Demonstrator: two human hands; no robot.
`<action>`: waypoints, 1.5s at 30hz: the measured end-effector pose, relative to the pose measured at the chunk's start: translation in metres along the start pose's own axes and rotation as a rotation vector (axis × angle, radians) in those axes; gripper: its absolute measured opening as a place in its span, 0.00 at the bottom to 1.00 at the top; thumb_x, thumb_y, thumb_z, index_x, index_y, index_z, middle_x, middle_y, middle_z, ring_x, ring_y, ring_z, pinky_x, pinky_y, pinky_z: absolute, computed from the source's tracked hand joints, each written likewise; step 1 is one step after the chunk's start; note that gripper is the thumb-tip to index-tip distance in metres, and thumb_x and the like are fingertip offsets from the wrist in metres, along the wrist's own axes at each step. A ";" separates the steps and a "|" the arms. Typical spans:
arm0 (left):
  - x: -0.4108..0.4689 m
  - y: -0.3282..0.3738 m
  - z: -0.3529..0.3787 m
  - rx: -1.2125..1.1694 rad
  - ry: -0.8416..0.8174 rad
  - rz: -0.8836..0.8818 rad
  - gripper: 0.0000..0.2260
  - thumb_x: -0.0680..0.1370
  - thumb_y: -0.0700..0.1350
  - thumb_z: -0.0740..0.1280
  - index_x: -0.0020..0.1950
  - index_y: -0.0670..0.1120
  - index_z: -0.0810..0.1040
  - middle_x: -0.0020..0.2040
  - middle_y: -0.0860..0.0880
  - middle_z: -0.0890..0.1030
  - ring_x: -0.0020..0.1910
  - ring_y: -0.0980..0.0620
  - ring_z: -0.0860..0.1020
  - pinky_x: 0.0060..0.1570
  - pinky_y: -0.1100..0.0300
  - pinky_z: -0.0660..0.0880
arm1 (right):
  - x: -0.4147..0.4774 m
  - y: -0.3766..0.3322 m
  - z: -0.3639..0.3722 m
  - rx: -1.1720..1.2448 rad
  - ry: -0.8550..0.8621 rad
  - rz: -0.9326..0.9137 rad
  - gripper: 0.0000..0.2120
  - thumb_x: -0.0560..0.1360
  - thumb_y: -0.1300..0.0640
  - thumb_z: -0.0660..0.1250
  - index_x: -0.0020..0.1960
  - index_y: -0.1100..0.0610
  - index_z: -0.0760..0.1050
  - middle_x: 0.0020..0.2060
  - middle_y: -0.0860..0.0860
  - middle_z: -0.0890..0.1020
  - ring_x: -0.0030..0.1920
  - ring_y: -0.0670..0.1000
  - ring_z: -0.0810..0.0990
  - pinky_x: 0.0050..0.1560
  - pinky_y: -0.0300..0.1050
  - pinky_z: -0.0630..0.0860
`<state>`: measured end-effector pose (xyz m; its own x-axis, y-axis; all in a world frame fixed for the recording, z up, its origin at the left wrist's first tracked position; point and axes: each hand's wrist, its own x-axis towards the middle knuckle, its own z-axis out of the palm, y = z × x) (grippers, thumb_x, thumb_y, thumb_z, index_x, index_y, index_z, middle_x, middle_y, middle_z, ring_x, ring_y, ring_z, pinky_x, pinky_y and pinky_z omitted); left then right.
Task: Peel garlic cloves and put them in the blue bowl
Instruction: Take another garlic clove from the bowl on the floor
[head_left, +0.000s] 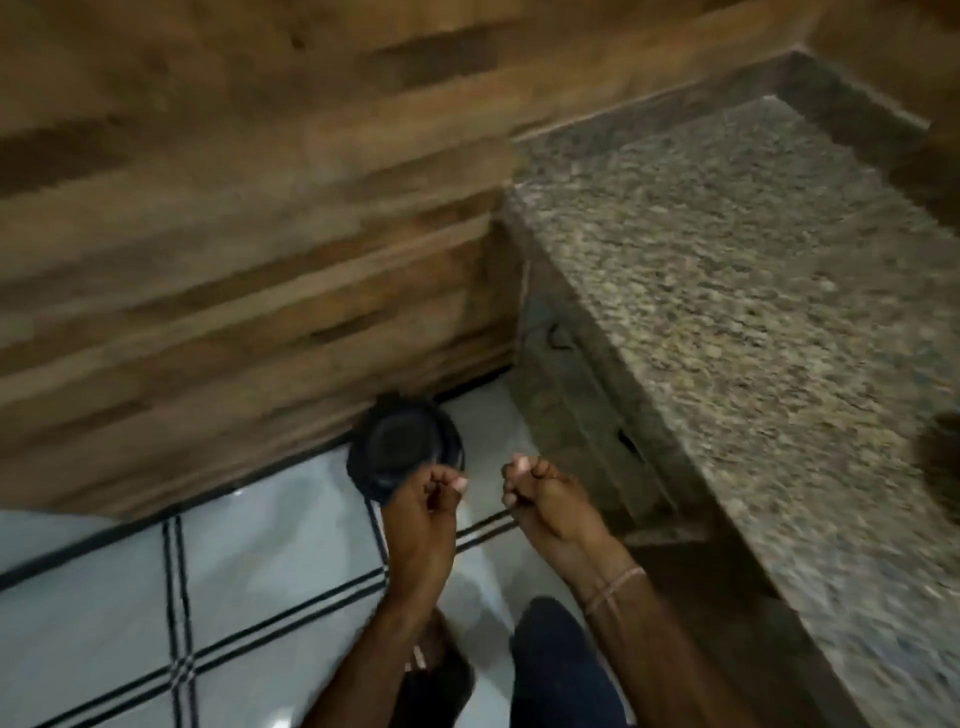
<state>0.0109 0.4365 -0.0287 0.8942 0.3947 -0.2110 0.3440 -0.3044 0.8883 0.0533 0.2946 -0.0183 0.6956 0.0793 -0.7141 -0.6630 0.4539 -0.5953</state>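
The view is blurred and looks down past both forearms at the floor (104, 597), pale tile crossed by paired black lines. The 2 hands hang side by side above it, near each other but apart.

The left hand (426, 499) has its fingers curled in and the thumb laid against them. A pale spot shows at the tip, and I cannot tell whether that is a nail or something small pinched there. The right hand (540, 493) is curled into a tight fist, knuckles up, with nothing showing in it. A thin band (613, 584) circles the right wrist.

Just beyond the left hand, a round black bin (402, 452) stands on the floor against the foot of a wood-plank wall (234, 234). To the right runs a speckled granite surface (753, 312), with a cabinet front (556, 364) below its near edge. A dark, blurred shape (940, 457) sits on the surface at the right border, too unclear to name.

A dark trouser leg (561, 665) and a foot (431, 660) show at the bottom.

Where the garlic and the blue bowl lie cannot be told from this view.
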 end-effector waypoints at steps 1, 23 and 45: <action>0.011 -0.011 -0.019 0.000 0.030 -0.022 0.13 0.79 0.38 0.72 0.40 0.55 0.78 0.38 0.56 0.83 0.38 0.65 0.79 0.43 0.68 0.74 | 0.008 0.009 0.020 0.005 -0.009 0.024 0.16 0.84 0.71 0.57 0.40 0.61 0.74 0.33 0.55 0.73 0.28 0.46 0.72 0.30 0.36 0.75; 0.241 -0.287 -0.013 -0.220 0.132 -0.977 0.05 0.79 0.43 0.74 0.47 0.42 0.85 0.36 0.45 0.83 0.32 0.50 0.78 0.31 0.63 0.75 | 0.325 0.208 0.104 -0.219 0.214 0.475 0.06 0.83 0.70 0.61 0.56 0.67 0.76 0.43 0.58 0.78 0.42 0.52 0.77 0.33 0.39 0.80; 0.136 -0.044 -0.007 0.406 -0.409 0.028 0.19 0.82 0.48 0.68 0.73 0.48 0.75 0.70 0.48 0.79 0.70 0.48 0.75 0.68 0.58 0.67 | 0.082 0.045 0.062 -0.558 0.212 -0.340 0.12 0.85 0.54 0.63 0.67 0.51 0.78 0.61 0.43 0.81 0.63 0.41 0.79 0.60 0.28 0.75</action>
<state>0.1152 0.5095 -0.0933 0.9149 0.0392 -0.4018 0.3286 -0.6504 0.6848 0.0974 0.3769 -0.0808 0.8588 -0.1880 -0.4766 -0.5003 -0.1070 -0.8592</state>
